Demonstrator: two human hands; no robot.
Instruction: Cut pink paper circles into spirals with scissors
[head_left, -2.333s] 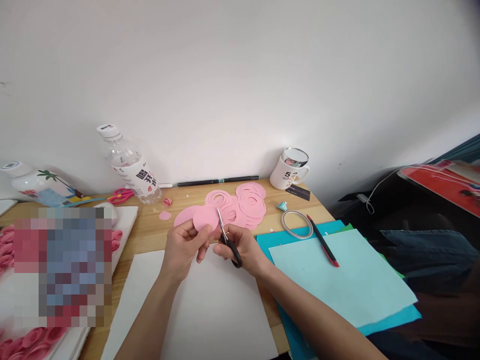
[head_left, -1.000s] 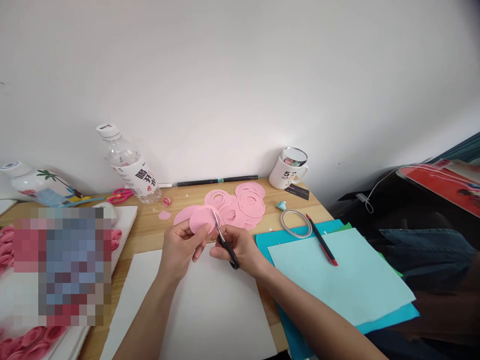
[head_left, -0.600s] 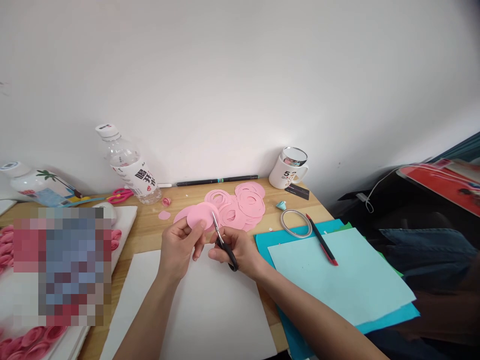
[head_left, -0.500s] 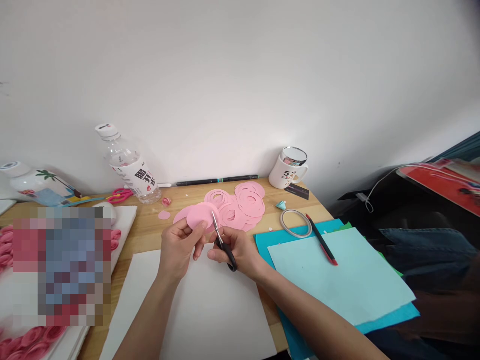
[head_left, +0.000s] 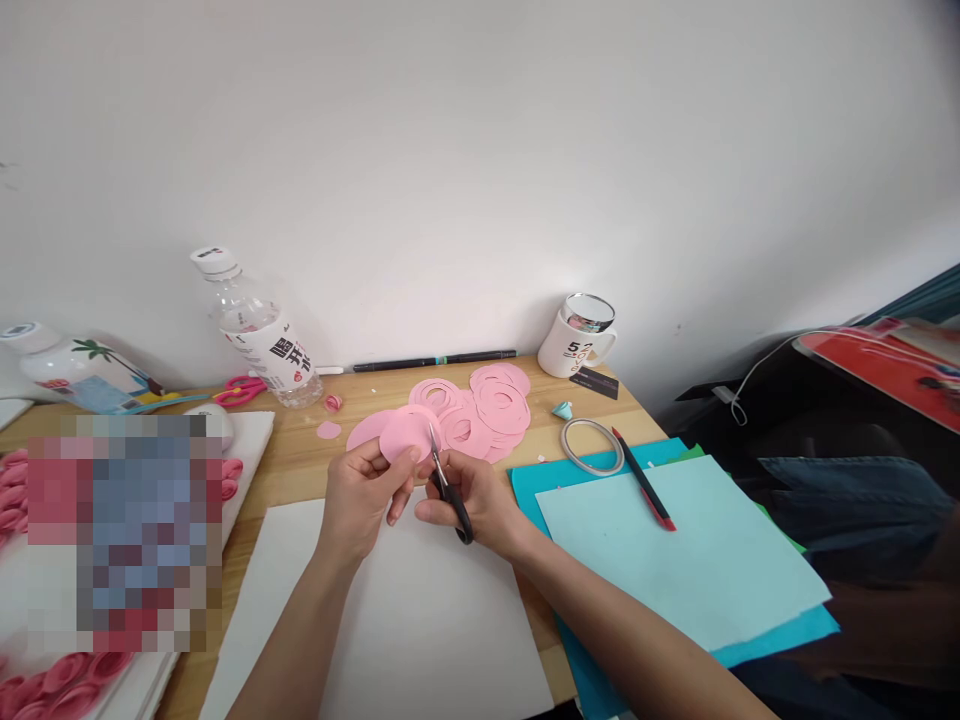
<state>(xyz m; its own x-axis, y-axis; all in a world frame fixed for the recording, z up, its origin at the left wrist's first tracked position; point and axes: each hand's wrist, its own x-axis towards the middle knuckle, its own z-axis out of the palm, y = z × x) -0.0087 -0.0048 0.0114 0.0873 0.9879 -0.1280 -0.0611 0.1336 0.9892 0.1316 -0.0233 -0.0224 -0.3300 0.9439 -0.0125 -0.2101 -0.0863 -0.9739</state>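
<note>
My left hand (head_left: 360, 495) pinches a pink paper circle (head_left: 403, 436) by its lower edge and holds it above the wooden desk (head_left: 300, 465). My right hand (head_left: 476, 500) grips small black-handled scissors (head_left: 448, 485). Their blades point up and cut into the right side of the circle. Just behind lies a heap of pink paper rings (head_left: 480, 405) and cut circles.
A white sheet (head_left: 390, 610) lies under my arms; light blue paper (head_left: 675, 550) with a red-black pen (head_left: 643, 478) and a tape ring (head_left: 592, 446) lies right. A water bottle (head_left: 255, 330), pink scissors (head_left: 238, 388), a black marker (head_left: 435, 360) and a mug (head_left: 577, 335) line the wall.
The pink circle has turned a little in my left hand as the scissor blades work along its right edge. Both hands stay in nearly the same place.
</note>
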